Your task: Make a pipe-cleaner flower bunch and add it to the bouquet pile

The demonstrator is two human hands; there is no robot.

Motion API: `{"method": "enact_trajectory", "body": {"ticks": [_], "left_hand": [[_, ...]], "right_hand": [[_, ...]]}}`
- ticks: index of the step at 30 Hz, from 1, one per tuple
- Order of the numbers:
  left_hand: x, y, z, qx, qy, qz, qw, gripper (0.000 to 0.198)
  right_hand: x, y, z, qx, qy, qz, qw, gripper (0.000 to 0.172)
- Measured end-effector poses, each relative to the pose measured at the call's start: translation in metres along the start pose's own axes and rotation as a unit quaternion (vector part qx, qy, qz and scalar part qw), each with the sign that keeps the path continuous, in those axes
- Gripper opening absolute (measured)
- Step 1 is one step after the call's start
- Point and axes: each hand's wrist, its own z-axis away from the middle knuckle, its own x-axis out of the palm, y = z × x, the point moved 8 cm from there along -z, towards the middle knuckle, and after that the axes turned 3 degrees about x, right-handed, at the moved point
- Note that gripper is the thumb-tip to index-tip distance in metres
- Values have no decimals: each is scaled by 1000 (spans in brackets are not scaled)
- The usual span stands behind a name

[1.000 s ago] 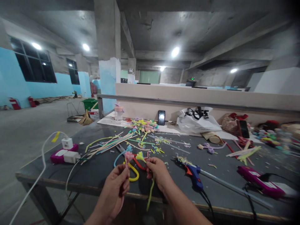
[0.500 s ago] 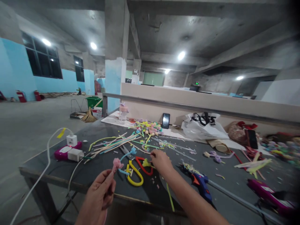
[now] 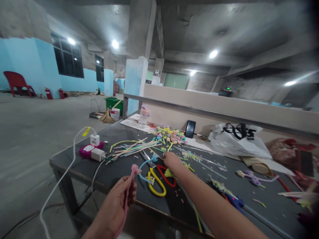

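My left hand (image 3: 119, 200) is closed around a pink pipe-cleaner stem with a fuzzy pink tip (image 3: 135, 170), held upright near the table's front edge. My right hand (image 3: 170, 160) is stretched forward over the dark table (image 3: 119, 176), its fingers curled down among scattered pieces; whether they grip anything is hidden. A yellow loop (image 3: 157, 183), a red loop (image 3: 166, 175) and a blue strand (image 3: 146, 164) lie just below that hand. A bundle of long coloured sticks (image 3: 134, 147) lies to its left, and a heap of small finished flowers (image 3: 170, 134) lies beyond it.
A pink power strip with white adapters (image 3: 91, 151) and a white cable (image 3: 67, 179) sit at the table's left corner. A phone (image 3: 190, 129) leans on the back wall, beside a white plastic bag (image 3: 238, 142). A blue glue gun (image 3: 233, 200) lies right of my forearm.
My right hand let go of the green-stemmed flower it held near the left hand and reached forward onto the table. The view has swung left. The left hand kept its pink stem.
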Motion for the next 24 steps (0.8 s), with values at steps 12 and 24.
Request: {"method": "enact_trajectory", "body": {"ticks": [12, 24], "left_hand": [[-1, -11, -1, -36, 5, 23, 999, 7], [-2, -16, -4, -35, -12, 1, 999, 10]], "right_hand": [[-4, 10, 9, 17, -24, -30, 999, 26], [0, 17, 4, 5, -19, -26, 999, 26]]}}
